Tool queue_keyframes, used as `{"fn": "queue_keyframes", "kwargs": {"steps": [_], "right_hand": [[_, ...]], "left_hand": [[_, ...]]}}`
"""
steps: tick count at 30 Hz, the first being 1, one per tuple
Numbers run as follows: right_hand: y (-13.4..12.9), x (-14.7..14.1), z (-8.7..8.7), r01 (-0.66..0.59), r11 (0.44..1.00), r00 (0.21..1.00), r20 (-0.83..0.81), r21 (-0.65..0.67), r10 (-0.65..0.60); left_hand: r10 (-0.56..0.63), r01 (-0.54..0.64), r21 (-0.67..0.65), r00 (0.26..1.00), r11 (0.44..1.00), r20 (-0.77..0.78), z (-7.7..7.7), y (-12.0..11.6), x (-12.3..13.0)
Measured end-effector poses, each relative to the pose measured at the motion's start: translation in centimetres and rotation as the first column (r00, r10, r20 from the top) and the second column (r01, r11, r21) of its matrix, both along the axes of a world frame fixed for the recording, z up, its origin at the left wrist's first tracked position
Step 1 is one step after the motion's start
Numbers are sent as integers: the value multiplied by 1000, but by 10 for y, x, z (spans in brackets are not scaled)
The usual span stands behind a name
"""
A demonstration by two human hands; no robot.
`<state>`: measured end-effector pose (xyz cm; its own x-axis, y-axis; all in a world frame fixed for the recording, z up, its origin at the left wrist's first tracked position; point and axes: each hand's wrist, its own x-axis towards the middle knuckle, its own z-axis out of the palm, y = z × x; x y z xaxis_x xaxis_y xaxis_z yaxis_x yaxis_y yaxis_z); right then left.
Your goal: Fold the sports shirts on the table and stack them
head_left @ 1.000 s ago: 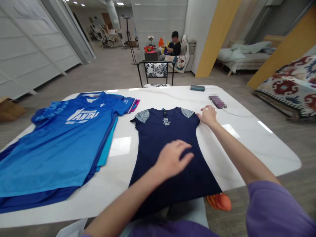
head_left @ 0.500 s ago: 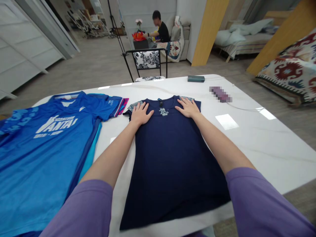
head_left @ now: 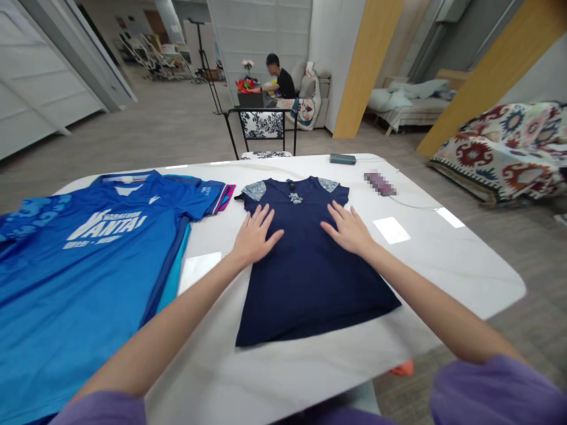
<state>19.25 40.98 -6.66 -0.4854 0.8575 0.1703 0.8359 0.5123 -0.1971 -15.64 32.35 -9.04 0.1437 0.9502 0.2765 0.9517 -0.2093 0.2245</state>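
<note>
A dark navy short-sleeved shirt (head_left: 305, 277) with patterned shoulders lies spread face up on the white table (head_left: 465, 265), its collar at the far side. My left hand (head_left: 256, 236) is over the shirt's left side below the sleeve, fingers spread. Over the right side, at about the same height, is my right hand (head_left: 348, 229), also with its fingers apart. Neither hand grips anything; whether the palms press on the cloth is hard to tell. To the left lies a blue jersey (head_left: 88, 283) with white lettering, on top of other blue garments.
Near the table's far edge is a dark green case (head_left: 342, 159), with a blurred purple object (head_left: 380, 183) and a cable nearer. A chair (head_left: 263, 127) stands behind the table. Farther back a person (head_left: 283, 82) sits by a sofa.
Both hands have moved from the shirt's shoulders toward me, down its sides. The shoulder patterns are now uncovered. The view has shifted, and the navy shirt's whole hem shows farther from me.
</note>
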Motion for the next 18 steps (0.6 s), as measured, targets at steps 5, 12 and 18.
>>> {"fn": "queue_keyframes", "kwargs": {"steps": [5,12,18], "right_hand": [[-185,87,-38,97,984,995,12,-151,-97],[-273,79,-26,220,974,968,-108,-57,-225],[-323,-72,3,-143,972,956,-280,-187,87]], "left_hand": [[-87,87,-98,996,991,1,-23,-184,23],[-13,51,-172,976,984,216,-7,-216,15],[413,-320,-278,815,906,407,56,-59,-64]]}}
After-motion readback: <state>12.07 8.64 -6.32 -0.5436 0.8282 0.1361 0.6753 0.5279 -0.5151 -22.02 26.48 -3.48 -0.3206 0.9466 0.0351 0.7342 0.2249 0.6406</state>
